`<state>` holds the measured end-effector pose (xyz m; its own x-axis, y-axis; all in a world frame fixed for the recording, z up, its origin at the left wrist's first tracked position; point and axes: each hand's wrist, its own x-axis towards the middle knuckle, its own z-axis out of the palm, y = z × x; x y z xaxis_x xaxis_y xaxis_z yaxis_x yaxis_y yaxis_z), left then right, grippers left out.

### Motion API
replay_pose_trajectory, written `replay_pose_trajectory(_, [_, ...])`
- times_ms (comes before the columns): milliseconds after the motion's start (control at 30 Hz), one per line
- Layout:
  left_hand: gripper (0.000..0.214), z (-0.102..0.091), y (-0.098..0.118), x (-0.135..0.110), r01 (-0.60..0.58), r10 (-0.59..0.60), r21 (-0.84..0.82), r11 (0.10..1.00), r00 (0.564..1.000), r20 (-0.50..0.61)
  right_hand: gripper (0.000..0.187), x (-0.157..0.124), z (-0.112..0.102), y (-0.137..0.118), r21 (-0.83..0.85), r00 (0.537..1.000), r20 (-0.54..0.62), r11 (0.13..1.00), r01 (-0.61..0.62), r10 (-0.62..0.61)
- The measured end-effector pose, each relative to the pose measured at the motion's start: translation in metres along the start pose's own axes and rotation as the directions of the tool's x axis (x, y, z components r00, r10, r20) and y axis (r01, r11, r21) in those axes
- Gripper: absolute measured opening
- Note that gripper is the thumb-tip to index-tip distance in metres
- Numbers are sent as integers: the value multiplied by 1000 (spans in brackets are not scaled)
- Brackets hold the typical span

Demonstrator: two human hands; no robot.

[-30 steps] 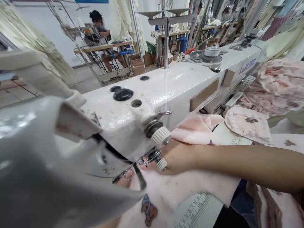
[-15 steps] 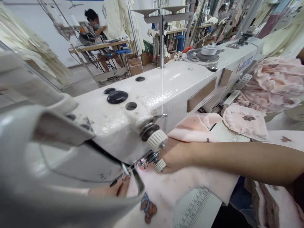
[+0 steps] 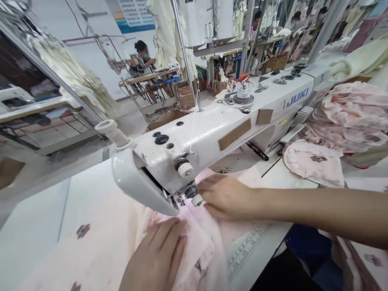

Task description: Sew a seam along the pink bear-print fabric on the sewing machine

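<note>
Pale pink fabric with small brown printed figures (image 3: 106,246) lies under the needle area of a white sewing machine (image 3: 209,129). My left hand (image 3: 157,254) rests on this fabric in front of the machine head, its fingers stretched out toward the presser foot (image 3: 181,200). On the other side of the needle, my right hand (image 3: 227,198) lies flat on the cloth, fingers extended beside the tension knob (image 3: 197,200) and slightly blurred. The machine head hides part of the fabric behind it.
Ruffled pink pieces (image 3: 354,117) are piled at the right, with a rounded pink piece (image 3: 313,159) before them. A printed ruler scale (image 3: 248,250) marks the table's near edge. Farther back, a person (image 3: 142,54) sits at another sewing table.
My view has moved back from the machine head. My left hand, mostly hidden behind the head before, now shows in front of it on the fabric. The cloth is more bunched near the needle.
</note>
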<state>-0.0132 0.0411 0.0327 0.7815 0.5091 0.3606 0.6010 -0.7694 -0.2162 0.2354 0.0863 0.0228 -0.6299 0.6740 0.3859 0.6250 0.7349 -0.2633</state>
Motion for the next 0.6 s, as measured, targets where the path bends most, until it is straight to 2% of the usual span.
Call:
replay_pose_trajectory(67, [32,11,-5,6,6,1,118,993,999,-53,18,-5,15,-9,34,999,41,999,33,-34])
replay_pose_trajectory(200, [33,24,-13,-3,11,-17,127,992,999,45,24,-16,31,-7,68,1000,11,997,22,-23])
replay_pose_trajectory(400, [33,26,-14,-6,33,-35,82,996,999,23,29,-13,30,-1,90,1000,-16,996,23,-22])
replay_pose_trajectory(600, [36,33,-20,-8,39,-39,65,997,999,2,22,-12,31,-2,90,1000,3,996,13,-13])
